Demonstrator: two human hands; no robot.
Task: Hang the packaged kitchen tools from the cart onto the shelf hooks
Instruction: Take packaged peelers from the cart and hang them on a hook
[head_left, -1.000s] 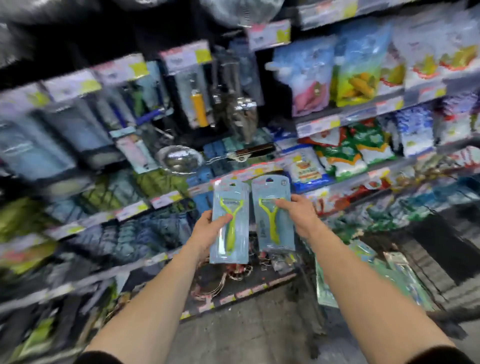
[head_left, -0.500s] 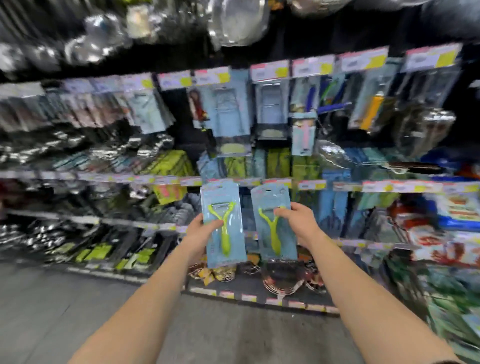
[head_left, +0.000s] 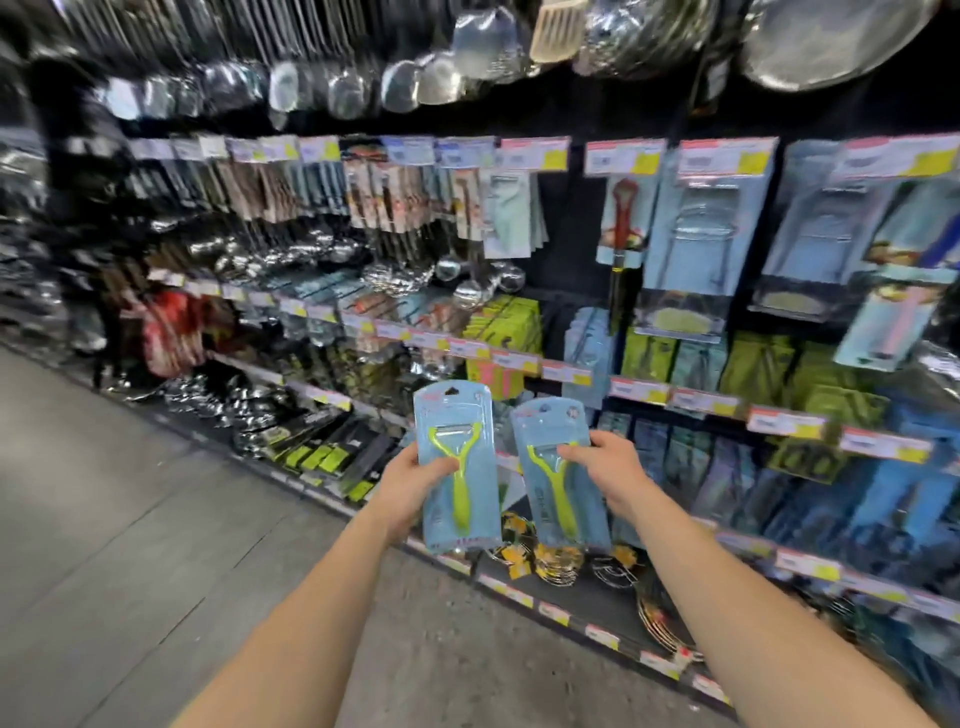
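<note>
I hold two blue blister cards, each with a lime-green Y-shaped peeler inside. My left hand (head_left: 410, 480) grips the left peeler pack (head_left: 457, 467) by its left edge, thumb across the front. My right hand (head_left: 605, 467) grips the right peeler pack (head_left: 558, 478) from its right side, fingers over the peeler's blade. Both packs stand upright, side by side and slightly apart, in front of the shelf wall. The hooks (head_left: 566, 332) carry rows of packaged tools under price tags. The cart is out of view.
Steel ladles and strainers (head_left: 395, 88) hang along the top row. Blue and green tool packs (head_left: 691, 244) fill the hooks to the right. Wire trivets (head_left: 561, 564) lie on the bottom shelf just below the packs. Grey aisle floor (head_left: 130, 519) stretches to the left.
My view has swung left along the aisle, from the food packets to the utensil hooks. Both hands have kept their packs, held in front of me throughout.
</note>
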